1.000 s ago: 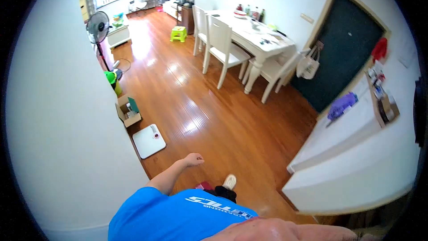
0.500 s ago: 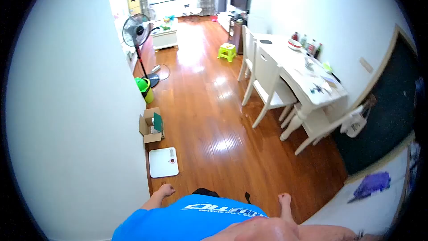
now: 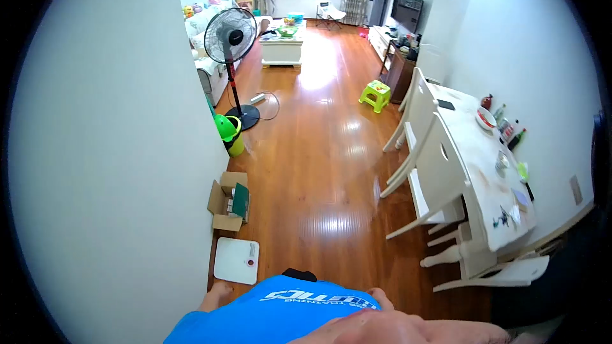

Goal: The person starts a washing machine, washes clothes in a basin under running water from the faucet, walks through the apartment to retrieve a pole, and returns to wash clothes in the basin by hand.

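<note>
Beside the shirt (image 3: pixel 274 312), left hand (image 3: pixel 222 288) and right hand (image 3: pixel 380 297) hang low, grip unclear.

Bright blue T-shirt (image 3: pixel 248 318), large white chest lettering (image 3: pixel 292 295), smaller line reading "TRAINING"

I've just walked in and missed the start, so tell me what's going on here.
A person in a blue shirt has both hands low. The left hand is close to the white scale on the floor, with nothing visible in it; the right hand is partly hidden, so I can't tell whether it holds anything. Beyond the scale sits an open cardboard box, and white chairs line the table.
</note>
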Demonstrator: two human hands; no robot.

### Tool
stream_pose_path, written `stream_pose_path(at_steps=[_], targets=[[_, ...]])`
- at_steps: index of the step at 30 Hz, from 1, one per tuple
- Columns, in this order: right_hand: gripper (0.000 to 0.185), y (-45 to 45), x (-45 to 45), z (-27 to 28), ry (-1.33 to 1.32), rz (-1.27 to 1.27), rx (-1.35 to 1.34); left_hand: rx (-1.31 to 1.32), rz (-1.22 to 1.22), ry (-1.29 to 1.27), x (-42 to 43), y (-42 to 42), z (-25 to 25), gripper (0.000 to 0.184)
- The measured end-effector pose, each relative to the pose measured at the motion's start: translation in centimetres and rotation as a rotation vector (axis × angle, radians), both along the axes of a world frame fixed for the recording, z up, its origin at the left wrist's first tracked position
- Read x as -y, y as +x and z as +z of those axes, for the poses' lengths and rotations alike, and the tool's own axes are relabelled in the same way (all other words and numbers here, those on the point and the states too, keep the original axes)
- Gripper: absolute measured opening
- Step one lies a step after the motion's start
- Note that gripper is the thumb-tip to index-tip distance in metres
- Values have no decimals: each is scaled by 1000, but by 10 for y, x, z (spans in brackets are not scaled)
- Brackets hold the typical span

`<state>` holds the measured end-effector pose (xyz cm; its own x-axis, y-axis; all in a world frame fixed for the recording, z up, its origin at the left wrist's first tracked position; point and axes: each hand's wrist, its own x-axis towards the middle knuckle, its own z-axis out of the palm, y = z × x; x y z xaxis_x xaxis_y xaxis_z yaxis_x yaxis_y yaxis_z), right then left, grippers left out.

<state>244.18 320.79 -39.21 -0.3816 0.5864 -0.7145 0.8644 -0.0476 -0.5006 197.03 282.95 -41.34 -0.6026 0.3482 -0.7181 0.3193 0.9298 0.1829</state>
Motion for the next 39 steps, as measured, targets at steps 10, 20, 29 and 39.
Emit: stream_pose_path(at_steps=[10,20,29,39], targets=[[18,-73,-186,30,69,-205,161,-23,-12,660,-394,-134,61,28],[12,-216,-502,-23,92,-309,-41,16,-91,156,-485,-178,52,32],[15,-440,-677,-43,424,223,-189,228,250,-23,-529,-272,-11,37],[19,-515,-751,43,121,-174,60,-213,-155,255,-835,-561,19,27]])
